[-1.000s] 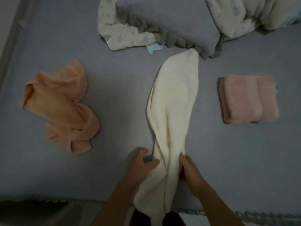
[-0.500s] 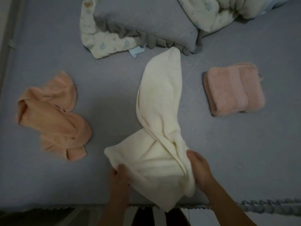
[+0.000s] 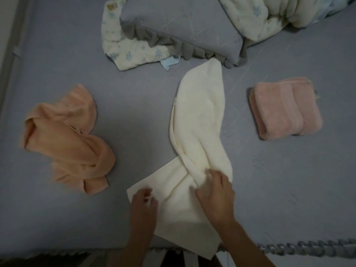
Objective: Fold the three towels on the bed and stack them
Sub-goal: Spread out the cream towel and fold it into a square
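Compared with half a second ago, the cream towel (image 3: 200,120) lies flatter at its near end: the corner that was lifted and bunched between the hands is now spread on the bed (image 3: 57,218) as a flat flap pointing left, and the right hand (image 3: 215,191) has moved from the towel's right edge onto its twisted middle. The left hand (image 3: 143,201) has come up onto the flap's near-left corner. The towel's far end is in the same place, reaching up to the ruffled grey pillow (image 3: 177,31). The crumpled orange towel (image 3: 65,139) on the left and the folded pink towel (image 3: 285,110) on the right lie as before, both well apart from the cream one. The cream towel's lowest corner hangs over the near edge of the bed, and both forearms are cut off at the bottom of the view. The left hand's fingers (image 3: 148,199) are blurred; they curl around the flap's corner and seem to pinch it, though the hold itself is hard to make out. The right hand lies palm down with its fingers (image 3: 210,174) bent into the bunched folds, gripping the cloth. A flowered quilt (image 3: 254,18) runs off the top of the view behind the pillow.
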`<action>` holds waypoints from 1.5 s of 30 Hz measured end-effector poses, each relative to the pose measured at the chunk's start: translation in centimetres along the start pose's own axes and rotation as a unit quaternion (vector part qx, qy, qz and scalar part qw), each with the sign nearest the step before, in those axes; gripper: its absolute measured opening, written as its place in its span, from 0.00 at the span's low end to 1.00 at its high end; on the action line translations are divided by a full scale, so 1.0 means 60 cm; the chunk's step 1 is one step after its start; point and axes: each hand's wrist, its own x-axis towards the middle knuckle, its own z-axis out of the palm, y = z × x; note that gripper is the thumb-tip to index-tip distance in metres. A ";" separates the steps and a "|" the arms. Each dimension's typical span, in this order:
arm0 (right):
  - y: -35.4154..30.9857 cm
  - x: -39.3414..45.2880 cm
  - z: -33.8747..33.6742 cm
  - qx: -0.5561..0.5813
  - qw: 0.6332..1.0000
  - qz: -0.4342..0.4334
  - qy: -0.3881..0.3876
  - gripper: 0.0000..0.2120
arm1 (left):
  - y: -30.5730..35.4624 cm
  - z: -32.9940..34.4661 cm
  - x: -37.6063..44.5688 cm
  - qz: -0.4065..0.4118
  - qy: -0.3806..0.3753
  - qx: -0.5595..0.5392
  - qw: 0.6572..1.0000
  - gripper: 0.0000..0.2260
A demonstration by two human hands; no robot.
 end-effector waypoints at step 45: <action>-0.026 0.262 -0.087 0.124 0.960 0.252 -0.011 0.12 | 0.239 -0.147 0.448 -0.026 0.016 -0.153 0.988 0.11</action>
